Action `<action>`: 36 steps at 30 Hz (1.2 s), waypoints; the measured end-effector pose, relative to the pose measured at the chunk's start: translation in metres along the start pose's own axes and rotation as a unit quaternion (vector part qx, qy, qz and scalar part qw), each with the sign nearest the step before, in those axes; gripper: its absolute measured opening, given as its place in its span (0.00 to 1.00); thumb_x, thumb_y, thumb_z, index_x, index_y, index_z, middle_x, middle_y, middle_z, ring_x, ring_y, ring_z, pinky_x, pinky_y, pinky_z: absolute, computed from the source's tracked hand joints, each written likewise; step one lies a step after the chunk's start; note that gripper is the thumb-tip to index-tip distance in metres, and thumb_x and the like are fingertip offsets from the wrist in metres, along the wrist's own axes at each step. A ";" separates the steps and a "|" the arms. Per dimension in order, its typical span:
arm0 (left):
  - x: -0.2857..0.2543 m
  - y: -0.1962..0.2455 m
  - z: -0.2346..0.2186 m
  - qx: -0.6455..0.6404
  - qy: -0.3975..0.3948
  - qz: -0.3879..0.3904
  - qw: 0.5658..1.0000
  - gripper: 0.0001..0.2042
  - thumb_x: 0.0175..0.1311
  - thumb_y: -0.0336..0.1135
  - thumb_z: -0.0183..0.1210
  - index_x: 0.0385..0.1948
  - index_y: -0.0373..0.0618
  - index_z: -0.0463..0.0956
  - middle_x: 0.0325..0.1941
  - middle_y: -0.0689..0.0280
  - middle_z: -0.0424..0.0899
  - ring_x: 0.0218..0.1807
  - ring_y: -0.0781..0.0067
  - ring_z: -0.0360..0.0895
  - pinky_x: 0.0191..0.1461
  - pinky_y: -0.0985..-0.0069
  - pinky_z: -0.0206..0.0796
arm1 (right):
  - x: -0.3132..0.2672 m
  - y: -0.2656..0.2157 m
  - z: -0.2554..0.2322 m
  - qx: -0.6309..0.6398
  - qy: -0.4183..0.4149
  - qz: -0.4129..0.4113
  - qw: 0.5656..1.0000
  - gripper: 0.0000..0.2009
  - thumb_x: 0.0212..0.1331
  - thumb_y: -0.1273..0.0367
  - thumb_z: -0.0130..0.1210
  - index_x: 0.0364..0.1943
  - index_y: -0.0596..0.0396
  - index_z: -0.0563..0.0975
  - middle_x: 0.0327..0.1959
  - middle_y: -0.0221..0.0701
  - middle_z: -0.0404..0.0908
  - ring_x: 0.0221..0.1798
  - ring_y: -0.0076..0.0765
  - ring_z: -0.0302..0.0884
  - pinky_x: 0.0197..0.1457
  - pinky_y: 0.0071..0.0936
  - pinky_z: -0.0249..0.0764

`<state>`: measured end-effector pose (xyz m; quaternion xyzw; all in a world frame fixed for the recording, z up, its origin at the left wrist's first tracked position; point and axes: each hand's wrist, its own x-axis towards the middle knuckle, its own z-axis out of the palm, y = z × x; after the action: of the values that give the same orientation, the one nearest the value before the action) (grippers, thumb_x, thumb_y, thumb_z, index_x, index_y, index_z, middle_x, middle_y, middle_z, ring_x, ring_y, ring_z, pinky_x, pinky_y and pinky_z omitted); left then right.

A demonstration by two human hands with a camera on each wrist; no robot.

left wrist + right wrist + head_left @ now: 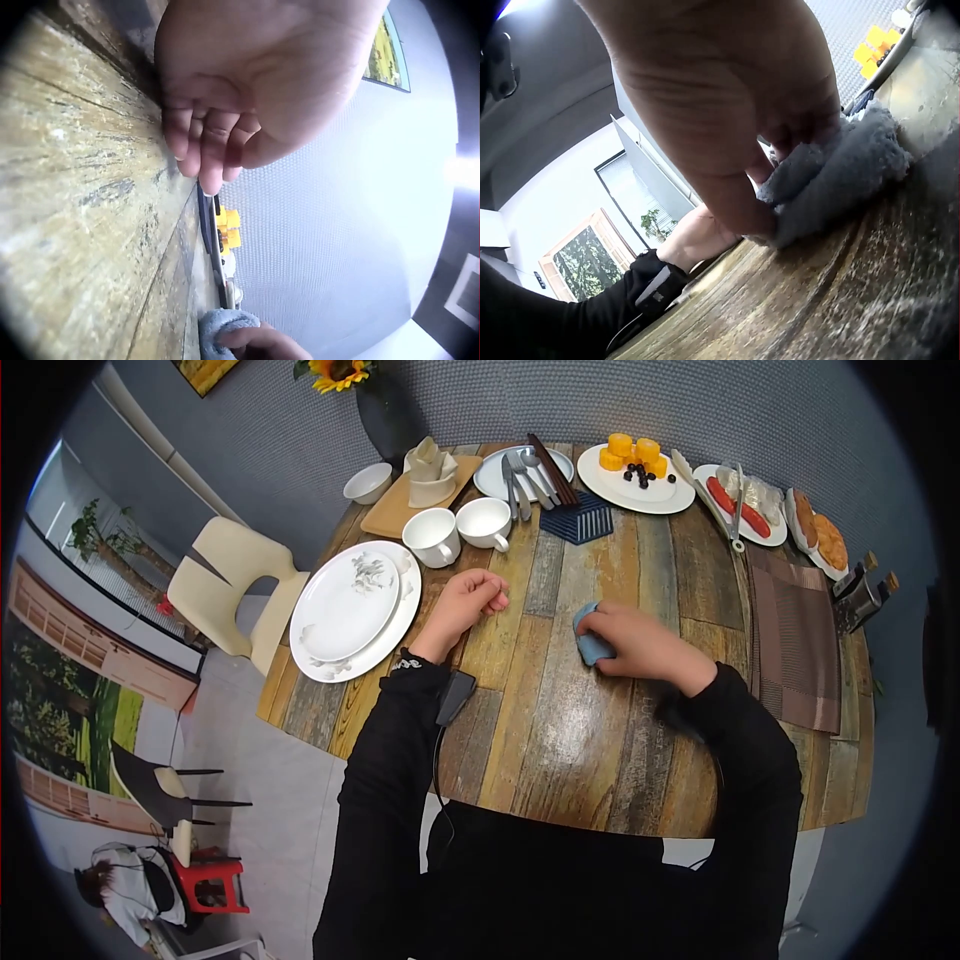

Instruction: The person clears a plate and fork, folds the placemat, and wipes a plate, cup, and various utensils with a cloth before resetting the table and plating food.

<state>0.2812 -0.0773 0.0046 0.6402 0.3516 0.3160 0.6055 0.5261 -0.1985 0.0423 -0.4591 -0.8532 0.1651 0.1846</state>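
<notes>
A crumpled blue-grey cloth [592, 643] lies on the wooden table, pinched by the right hand [640, 645] between thumb and fingers. The right wrist view shows the cloth [840, 176] bunched against the tabletop under the right hand [727, 97]. To its left, the left hand [466, 608] rests at the table surface near the two white cups, holding nothing. In the left wrist view the left hand [255, 82] has loosely curled fingers, with an empty palm; the cloth [217, 330] shows beyond it.
White plates [345, 605] sit on the left, with two cups [432, 538] behind. Along the back stand a wooden tray [385, 518], cutlery [530, 475] and a fruit plate [650, 500]. On the right are a sausage plate [770, 538], tongs [738, 520], a brown placemat [795, 650] and shakers [860, 600].
</notes>
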 end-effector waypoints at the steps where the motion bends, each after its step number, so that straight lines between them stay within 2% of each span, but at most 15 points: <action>1: 0.001 0.001 0.001 0.009 -0.001 -0.011 1.000 0.08 0.61 0.33 0.47 0.32 0.40 0.72 0.25 0.69 0.76 0.26 0.84 0.71 0.31 0.87 0.62 | 0.000 -0.002 0.000 -0.009 -0.007 0.008 1.000 0.17 0.35 0.71 0.57 0.35 0.54 0.71 0.33 0.37 0.70 0.40 0.45 0.68 0.41 0.34 0.66; 5: 0.005 0.009 0.012 0.012 -0.030 -0.041 0.999 0.08 0.61 0.34 0.46 0.32 0.40 0.72 0.26 0.69 0.76 0.26 0.83 0.72 0.30 0.87 0.63 | 0.001 -0.008 -0.006 -0.046 -0.035 0.022 0.998 0.14 0.35 0.72 0.57 0.32 0.53 0.71 0.32 0.35 0.70 0.39 0.44 0.69 0.40 0.35 0.67; 9: 0.012 0.014 0.025 -0.004 -0.063 -0.065 0.996 0.08 0.61 0.34 0.46 0.33 0.40 0.71 0.26 0.68 0.76 0.27 0.82 0.73 0.31 0.86 0.65 | -0.003 -0.007 -0.012 -0.049 -0.019 0.004 0.999 0.13 0.35 0.73 0.56 0.30 0.53 0.72 0.31 0.35 0.70 0.38 0.44 0.69 0.38 0.35 0.67; 15: 0.027 0.013 0.045 -0.078 -0.113 -0.084 0.987 0.08 0.62 0.34 0.46 0.34 0.40 0.70 0.27 0.67 0.76 0.28 0.80 0.73 0.33 0.85 0.67 | -0.011 0.007 -0.017 -0.191 0.038 0.070 0.978 0.11 0.35 0.74 0.56 0.28 0.53 0.72 0.30 0.34 0.71 0.37 0.42 0.70 0.36 0.35 0.69; 18: 0.035 0.010 0.052 -0.115 -0.125 -0.084 0.982 0.08 0.63 0.34 0.45 0.34 0.39 0.70 0.28 0.66 0.76 0.29 0.79 0.74 0.34 0.83 0.68 | -0.011 0.012 -0.022 -0.210 0.018 0.088 0.974 0.11 0.35 0.71 0.57 0.28 0.53 0.73 0.30 0.33 0.71 0.36 0.42 0.71 0.36 0.36 0.70; 20: 0.040 0.010 0.054 -0.130 -0.126 -0.076 0.981 0.08 0.63 0.33 0.45 0.34 0.39 0.70 0.28 0.66 0.76 0.29 0.78 0.74 0.34 0.83 0.68 | -0.009 0.010 -0.031 -0.153 -0.040 0.077 0.984 0.12 0.38 0.67 0.58 0.30 0.52 0.73 0.30 0.34 0.73 0.35 0.44 0.72 0.35 0.36 0.69; 21: 0.042 0.010 0.055 -0.139 -0.120 -0.082 0.980 0.08 0.63 0.33 0.45 0.34 0.39 0.70 0.27 0.65 0.76 0.28 0.78 0.74 0.34 0.82 0.68 | -0.005 0.009 -0.037 -0.155 -0.038 0.079 0.984 0.12 0.38 0.67 0.58 0.30 0.52 0.73 0.30 0.34 0.73 0.35 0.44 0.72 0.35 0.36 0.69; 23: 0.044 0.011 0.054 -0.146 -0.116 -0.084 0.979 0.08 0.63 0.33 0.45 0.34 0.38 0.70 0.27 0.65 0.76 0.28 0.77 0.74 0.33 0.82 0.68 | 0.007 0.006 -0.049 -0.116 -0.112 0.111 0.981 0.12 0.41 0.63 0.58 0.30 0.53 0.74 0.29 0.36 0.75 0.34 0.43 0.73 0.35 0.36 0.69; 24: 0.046 0.010 0.052 -0.163 -0.117 -0.092 0.975 0.08 0.63 0.33 0.45 0.34 0.38 0.70 0.27 0.65 0.75 0.28 0.77 0.74 0.33 0.82 0.68 | 0.016 0.007 -0.053 -0.119 -0.109 0.111 0.981 0.12 0.41 0.63 0.58 0.30 0.53 0.74 0.29 0.36 0.75 0.34 0.43 0.73 0.35 0.36 0.69; 27: 0.047 0.009 0.047 -0.197 -0.123 -0.097 0.968 0.08 0.63 0.32 0.45 0.34 0.38 0.69 0.27 0.64 0.75 0.28 0.77 0.74 0.32 0.82 0.69 | 0.052 0.017 -0.061 -0.101 -0.081 0.120 0.984 0.11 0.43 0.62 0.56 0.29 0.53 0.74 0.26 0.36 0.76 0.32 0.43 0.74 0.34 0.36 0.69; 29: 0.047 0.006 0.043 -0.234 -0.130 -0.099 0.958 0.08 0.63 0.32 0.45 0.34 0.37 0.69 0.27 0.64 0.75 0.28 0.77 0.74 0.33 0.81 0.69 | 0.081 0.030 -0.059 -0.073 -0.013 0.073 0.995 0.09 0.44 0.64 0.53 0.26 0.54 0.75 0.23 0.35 0.76 0.31 0.43 0.74 0.33 0.35 0.69; 30: 0.047 0.006 0.041 -0.232 -0.129 -0.098 0.959 0.08 0.63 0.32 0.45 0.34 0.37 0.69 0.27 0.64 0.75 0.28 0.77 0.74 0.33 0.81 0.69 | 0.094 0.033 -0.058 -0.073 -0.011 0.071 0.995 0.09 0.44 0.64 0.53 0.26 0.54 0.75 0.23 0.35 0.76 0.31 0.43 0.74 0.33 0.35 0.69; 33: 0.044 0.003 0.039 -0.311 -0.123 -0.082 0.939 0.08 0.63 0.31 0.44 0.34 0.37 0.69 0.28 0.63 0.75 0.29 0.76 0.74 0.34 0.82 0.69 | 0.140 0.046 -0.048 -0.087 0.006 0.080 0.993 0.09 0.46 0.65 0.49 0.27 0.54 0.76 0.27 0.38 0.77 0.33 0.46 0.75 0.35 0.37 0.70; 35: 0.044 -0.002 0.038 -0.319 -0.129 -0.078 0.935 0.08 0.63 0.31 0.44 0.35 0.37 0.69 0.29 0.62 0.76 0.30 0.75 0.74 0.35 0.81 0.69 | 0.178 0.064 -0.032 -0.109 0.052 0.144 0.982 0.10 0.45 0.66 0.49 0.27 0.57 0.77 0.28 0.41 0.77 0.34 0.47 0.75 0.36 0.38 0.71; 36: 0.045 -0.002 0.037 -0.332 -0.136 -0.076 0.930 0.08 0.63 0.31 0.44 0.35 0.37 0.69 0.30 0.61 0.77 0.30 0.74 0.75 0.35 0.81 0.69 | 0.190 0.070 -0.027 -0.111 0.057 0.142 0.982 0.10 0.45 0.66 0.49 0.27 0.57 0.77 0.28 0.41 0.77 0.34 0.47 0.75 0.36 0.38 0.71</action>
<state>0.3369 -0.0599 -0.0012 0.4112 0.1884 0.2774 0.8476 0.4921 0.0013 0.0654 -0.6017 -0.7805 0.0680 0.1556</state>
